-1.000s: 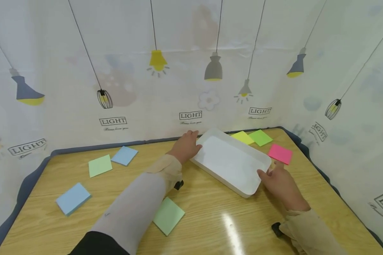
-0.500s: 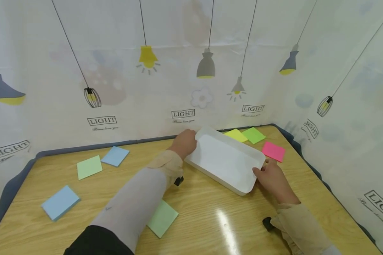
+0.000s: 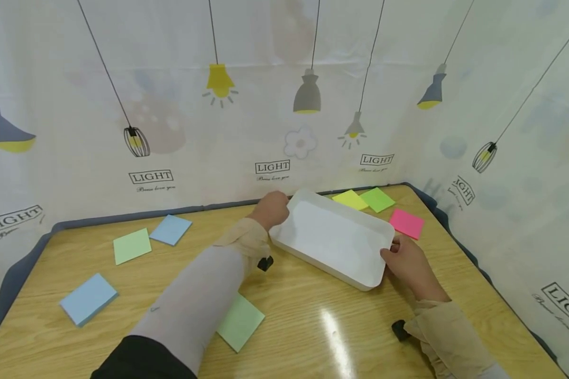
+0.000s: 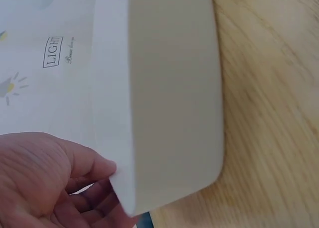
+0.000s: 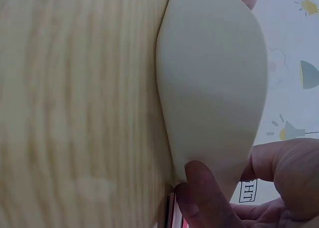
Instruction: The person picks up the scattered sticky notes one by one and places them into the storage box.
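Note:
A shallow white rectangular tray (image 3: 332, 237) lies slanted on the wooden table, with nothing visible inside. My left hand (image 3: 271, 209) grips its far left end. In the left wrist view the thumb (image 4: 97, 163) presses on the tray's rim, with the other fingers curled beneath. At the opposite end my right hand (image 3: 410, 263) holds the tray's short side. The right wrist view has its fingers against the outer wall (image 5: 214, 88) and the thumb over the rim. Just beyond the right hand is a pink sticky note pad (image 3: 406, 223).
Behind the tray sit yellow (image 3: 351, 200) and lime green (image 3: 378, 199) sticky note pads. Two blue pads (image 3: 89, 299) and a pale green one (image 3: 132, 246) lie on the left. Another pale green pad (image 3: 241, 322) is partly under my left forearm. A printed curtain (image 3: 227, 131) surrounds the table (image 3: 303, 337).
My left hand's fingers, extended at the tray's corner a second ago, have curled around its end. The tray has turned slightly, and the head view has swung a little to the right.

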